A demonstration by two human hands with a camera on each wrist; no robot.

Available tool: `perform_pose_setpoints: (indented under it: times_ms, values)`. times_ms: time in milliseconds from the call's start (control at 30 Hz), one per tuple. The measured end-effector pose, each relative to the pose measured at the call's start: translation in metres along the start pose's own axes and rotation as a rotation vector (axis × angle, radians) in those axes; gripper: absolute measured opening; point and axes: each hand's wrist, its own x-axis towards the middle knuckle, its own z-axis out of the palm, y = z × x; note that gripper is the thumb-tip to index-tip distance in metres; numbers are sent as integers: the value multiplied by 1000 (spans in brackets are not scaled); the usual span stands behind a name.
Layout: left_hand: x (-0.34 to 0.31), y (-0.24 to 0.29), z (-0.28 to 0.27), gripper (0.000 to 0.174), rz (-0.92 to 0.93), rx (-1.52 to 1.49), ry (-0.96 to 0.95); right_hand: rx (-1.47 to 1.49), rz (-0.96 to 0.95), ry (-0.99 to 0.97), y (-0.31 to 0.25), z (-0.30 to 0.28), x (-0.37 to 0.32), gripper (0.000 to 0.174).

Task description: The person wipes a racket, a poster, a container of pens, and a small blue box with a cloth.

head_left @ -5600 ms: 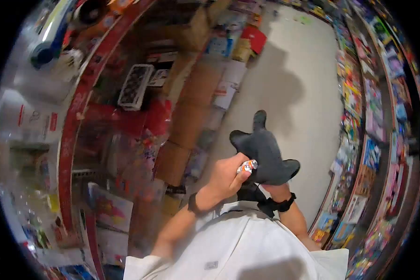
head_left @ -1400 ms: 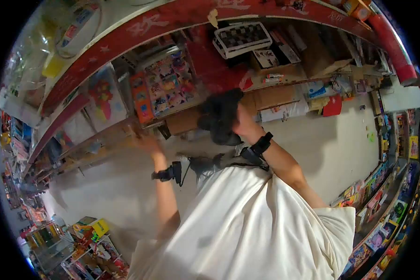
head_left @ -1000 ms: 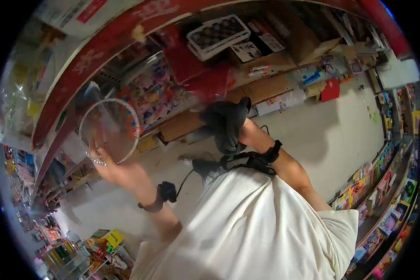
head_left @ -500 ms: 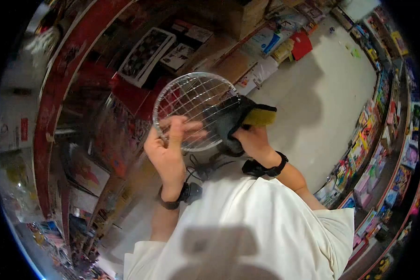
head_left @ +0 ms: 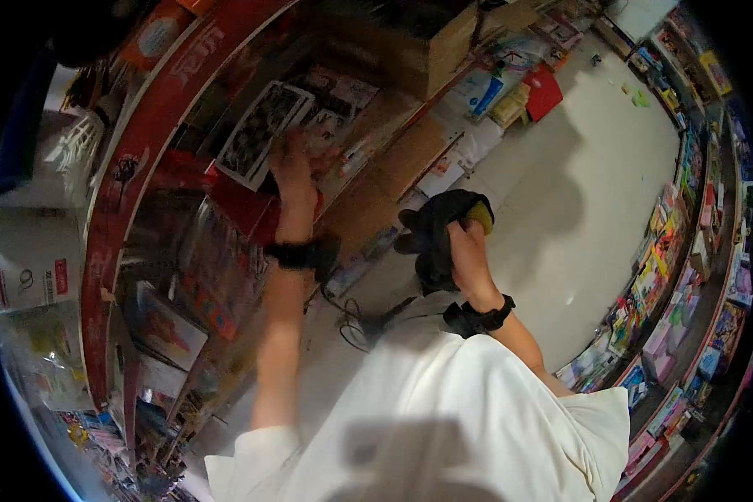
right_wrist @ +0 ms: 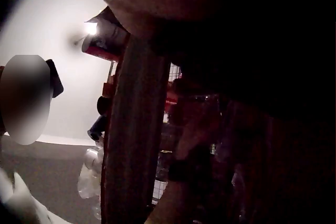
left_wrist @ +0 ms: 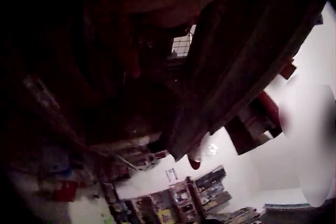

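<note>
My left hand [head_left: 294, 171], blurred, reaches into the shadowed shelf at the left of the head view. Its fingers are spread beside a white-framed tray [head_left: 263, 134] of dark round things and over some small boxes. A small white-and-orange tube [head_left: 356, 152] lies on the shelf just right of the fingers. My right hand [head_left: 470, 251] grips a dark grey soft piece [head_left: 435, 238] with rounded lobes and a yellow lining [head_left: 482, 216], held over the aisle. Both wrist views are mostly dark; a hand edge [left_wrist: 178, 3] shows in the left one.
A red shelf edge [head_left: 155, 142] curves along the left, with cardboard boxes [head_left: 393, 171] below and beyond. Pale floor [head_left: 611, 167] runs ahead between the shelves. Packed shelves [head_left: 669, 284] line the right. A loose cable [head_left: 356, 322] hangs near my body.
My left hand brought a round wire mesh up beside the grey piece, then moved up into the shelf; the mesh is no longer visible in the head view. My right hand keeps the grey piece.
</note>
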Motion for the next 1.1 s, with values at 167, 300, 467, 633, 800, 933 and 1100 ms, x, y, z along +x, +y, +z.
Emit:
perform_pose_setpoints:
  times_ms: [167, 300, 467, 633, 800, 933, 1100]
  values:
    - [9, 6, -4, 57, -299, 35, -20, 10, 73, -140, 52, -9, 32, 25]
    - [-24, -21, -49, 63, 140, 343, 190, -131, 188, -391, 51, 17, 34, 40]
    - [-164, 2, -141, 48, 136, 195, 439, -375, 145, -553, 85, 53, 22, 46]
    - [-244, -53, -279, 46, 422, 445, 952, -257, 138, -707, 140, 110, 1, 43]
    - [-281, -54, -368, 40, -105, 729, 551, -449, 375, -560, 138, 169, -32, 37]
    - [-268, -26, -374, 35, -250, 349, 692, -439, -427, -854, 211, 154, 2, 39]
    - [-280, -64, -442, 34, -74, 692, 424, 67, 217, -524, 189, 166, -12, 32]
